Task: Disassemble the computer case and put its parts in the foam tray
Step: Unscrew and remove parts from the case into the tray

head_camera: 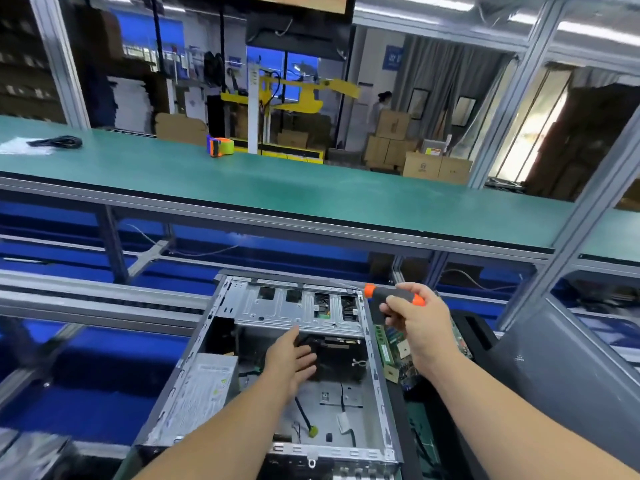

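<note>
1. Two bare hands are seen over an opened computer case [277, 358] that lies on its side at the near centre, its inside facing up.
2. The left hand [291, 362] is reached into the case with fingers straight and spread, holding nothing, just above a black part under the drive cage [298, 303].
3. The right hand [420, 323] is raised over the right edge of the case, its fingers curled round a screwdriver [393, 295] with a grey and orange handle.
4. A grey power supply [202, 393] is seated in the left part of the case.
5. A green circuit board [394, 355] is seen just right of the case, partly hidden by the right hand.
6. An orange tape dispenser [220, 146] is set on the far green shelf [311, 192].
</note>
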